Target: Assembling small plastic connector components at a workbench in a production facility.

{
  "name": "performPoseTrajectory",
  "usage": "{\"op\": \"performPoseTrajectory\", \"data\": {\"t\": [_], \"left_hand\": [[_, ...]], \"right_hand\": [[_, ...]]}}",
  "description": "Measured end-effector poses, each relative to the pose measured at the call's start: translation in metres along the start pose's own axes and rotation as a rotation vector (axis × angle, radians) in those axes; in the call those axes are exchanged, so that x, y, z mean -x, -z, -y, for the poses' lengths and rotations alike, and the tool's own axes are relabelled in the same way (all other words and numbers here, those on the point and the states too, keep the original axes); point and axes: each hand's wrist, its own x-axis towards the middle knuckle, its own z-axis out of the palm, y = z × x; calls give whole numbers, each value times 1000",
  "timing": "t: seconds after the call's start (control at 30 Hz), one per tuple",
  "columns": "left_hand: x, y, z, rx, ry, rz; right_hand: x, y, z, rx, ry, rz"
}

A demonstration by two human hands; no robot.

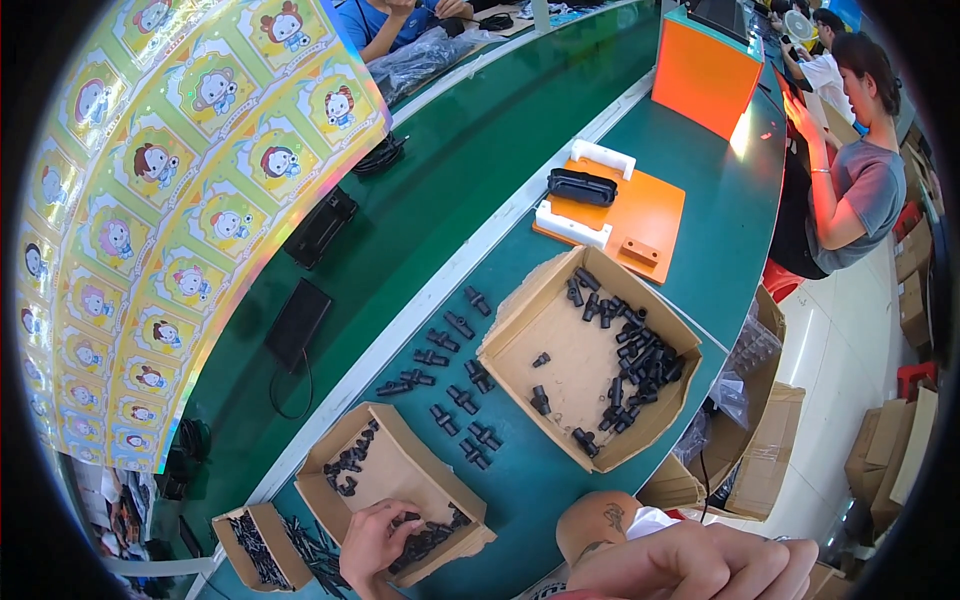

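Right hand (695, 562) apart, left (376, 538) among parts (432, 543)

Green worktable (720, 190), crowded.
We log open large carton (575, 350), medium carton (400, 460), small carton (290, 550); black fittings (462, 399) loose between the first two; thin black rods (315, 560) by the small one; orange board (650, 215), orange box (705, 80) beyond.

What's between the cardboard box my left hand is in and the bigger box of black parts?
In the head view, several loose black fittings lie between them on the green tabletop, with bare green surface showing around them.
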Motion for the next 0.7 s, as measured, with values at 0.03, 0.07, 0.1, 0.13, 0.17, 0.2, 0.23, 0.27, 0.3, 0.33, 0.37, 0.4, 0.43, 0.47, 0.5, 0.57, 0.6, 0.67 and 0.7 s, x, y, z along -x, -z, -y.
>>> {"op": "performPoseTrajectory", "data": {"t": [0.03, 0.07, 0.1, 0.13, 0.17, 0.2, 0.23, 0.27, 0.3, 0.33, 0.37, 0.4, 0.43, 0.47, 0.5, 0.57, 0.6, 0.67, 0.7], "left_hand": [[0, -1, -2, -2, 3, 7], [-1, -4, -4, 0, 2, 7], [-2, -4, -5, -9, -26, 12], [-2, -6, -7, -16, -53, 16], [-3, -10, -8, -13, -51, 15], [-4, -11, -7, -7, -57, 24], [-5, -11, -6, 2, -58, 31], [-5, -11, -5, 9, -46, 25], [-2, -8, 1, -9, 16, 51], [6, -9, 4, -14, 99, 71], [10, -3, 14, -11, 115, 83], [20, -3, 20, 17, 166, 68], [-2, -8, 7, 20, 59, 68], [-14, -6, 5, 13, 3, 58], [-17, -7, 16, 22, -70, -5], [-13, -10, 23, 45, -85, -102], [-7, -12, 25, -38, -64, -125], [-8, -11, 21, -103, -66, -147], [-1, -4, 13, -145, -39, -172]], "right_hand": [[-1, -1, 1, 11, 2, -23], [-2, -1, 3, 21, 4, -46], [-5, -1, 4, 22, 6, -46], [-8, 0, 4, 21, 16, -40], [-11, 2, 5, 19, 23, -34], [-12, 1, 2, 19, 22, -34], [-12, 0, -2, -37, 36, -48], [-12, 0, -6, -95, 42, -63], [-6, -4, -9, -101, 18, -63], [-3, -9, -7, -2, -55, -115], [3, -8, -12, -18, -117, -119], [5, -6, -15, -5, -122, -89], [-8, -1, -11, 44, -62, -7], [-12, 7, -20, -1, 91, 104], [-8, 8, -34, 84, 182, 161], [0, 8, -38, 114, 92, 203], [9, 8, -40, 179, 75, 245], [12, 3, -43, 131, 19, 258], [14, 3, -44, 111, 0, 248]]}}
